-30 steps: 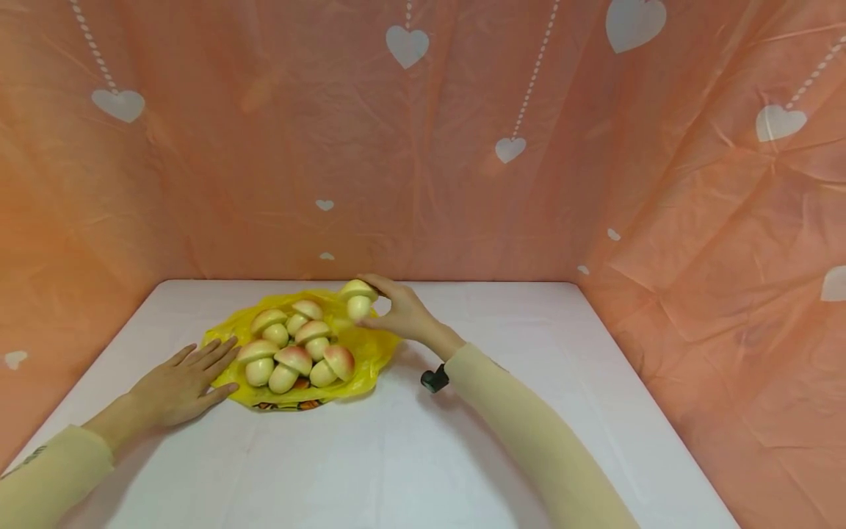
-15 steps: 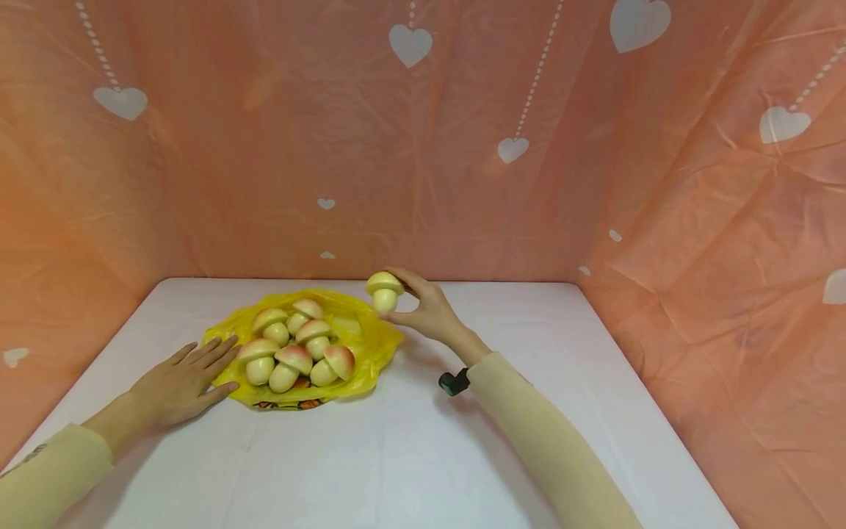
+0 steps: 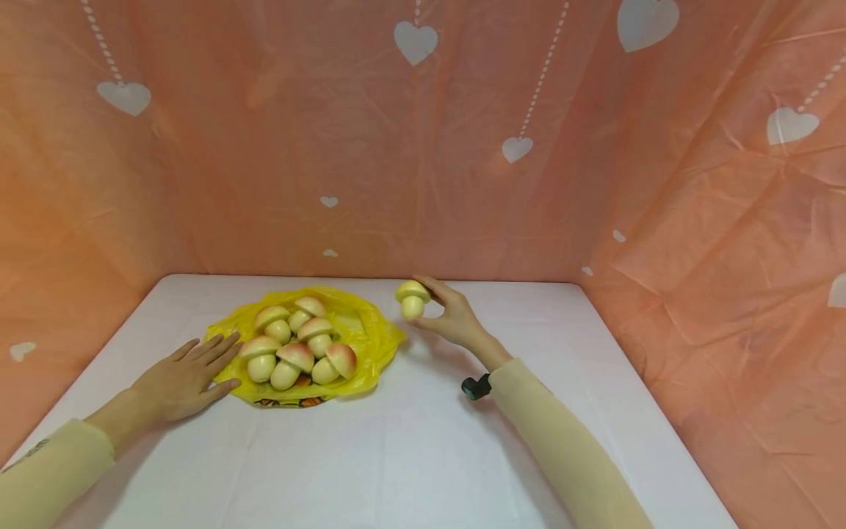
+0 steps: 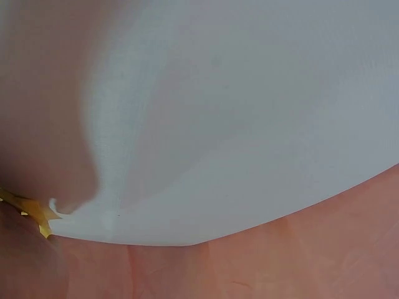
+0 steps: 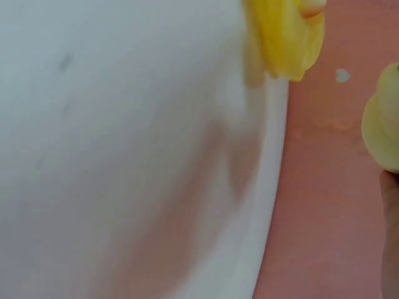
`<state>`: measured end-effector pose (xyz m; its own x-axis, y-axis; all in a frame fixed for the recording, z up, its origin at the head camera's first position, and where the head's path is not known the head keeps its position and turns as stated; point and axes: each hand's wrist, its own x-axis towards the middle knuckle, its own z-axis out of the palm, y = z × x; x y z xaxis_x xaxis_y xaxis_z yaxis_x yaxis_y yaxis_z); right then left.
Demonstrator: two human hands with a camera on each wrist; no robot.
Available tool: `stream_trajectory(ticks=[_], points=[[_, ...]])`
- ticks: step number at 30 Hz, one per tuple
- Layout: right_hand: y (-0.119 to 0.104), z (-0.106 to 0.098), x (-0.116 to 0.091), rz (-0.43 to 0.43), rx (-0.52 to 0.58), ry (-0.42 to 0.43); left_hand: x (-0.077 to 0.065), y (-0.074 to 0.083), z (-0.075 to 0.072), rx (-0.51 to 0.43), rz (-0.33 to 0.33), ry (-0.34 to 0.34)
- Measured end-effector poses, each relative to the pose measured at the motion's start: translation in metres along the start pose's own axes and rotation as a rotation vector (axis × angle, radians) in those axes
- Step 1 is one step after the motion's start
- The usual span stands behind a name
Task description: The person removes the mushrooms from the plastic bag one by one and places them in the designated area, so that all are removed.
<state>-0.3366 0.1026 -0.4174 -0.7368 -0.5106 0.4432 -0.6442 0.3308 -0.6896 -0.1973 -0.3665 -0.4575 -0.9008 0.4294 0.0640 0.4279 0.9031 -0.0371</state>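
My right hand (image 3: 456, 322) pinches a toy mushroom (image 3: 413, 301) between thumb and fingers, above the back of the table. Its cap is pale yellow and its stem faces down. In the right wrist view this mushroom (image 5: 381, 128) shows at the right edge. Several more toy mushrooms (image 3: 294, 360) with pinkish caps lie in a cluster on a spread yellow plastic bag (image 3: 370, 338), left of the right hand. My left hand (image 3: 173, 386) lies flat with fingers spread, the fingertips on the bag's left edge.
The white table (image 3: 370, 463) has an orange-pink curtain (image 3: 423, 169) with white hearts along its back and sides. A small black device (image 3: 475, 388) sits at the right wrist. Dark and orange printing shows at the bag's front edge.
The right hand has carried the pinched mushroom to the right, from over the bag to beyond its right edge. The left hand and the other mushrooms stay in place.
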Motion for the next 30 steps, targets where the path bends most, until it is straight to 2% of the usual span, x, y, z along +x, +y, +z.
stream_trajectory(ticks=[4, 10, 18, 30], points=[[0.008, -0.003, -0.004, 0.009, -0.046, -0.029, 0.0, 0.001, -0.001, -0.006, 0.002, 0.003], [0.013, -0.008, -0.009, 0.072, -0.116, -0.111, 0.0, 0.001, -0.002, -0.007, 0.005, 0.004], [0.018, -0.011, -0.011, 0.11, -0.21, -0.211, 0.0, 0.0, -0.001, -0.004, 0.007, 0.003], [0.024, -0.011, -0.01, 0.086, -0.305, -0.264, 0.001, 0.002, -0.003, -0.018, -0.001, -0.014]])
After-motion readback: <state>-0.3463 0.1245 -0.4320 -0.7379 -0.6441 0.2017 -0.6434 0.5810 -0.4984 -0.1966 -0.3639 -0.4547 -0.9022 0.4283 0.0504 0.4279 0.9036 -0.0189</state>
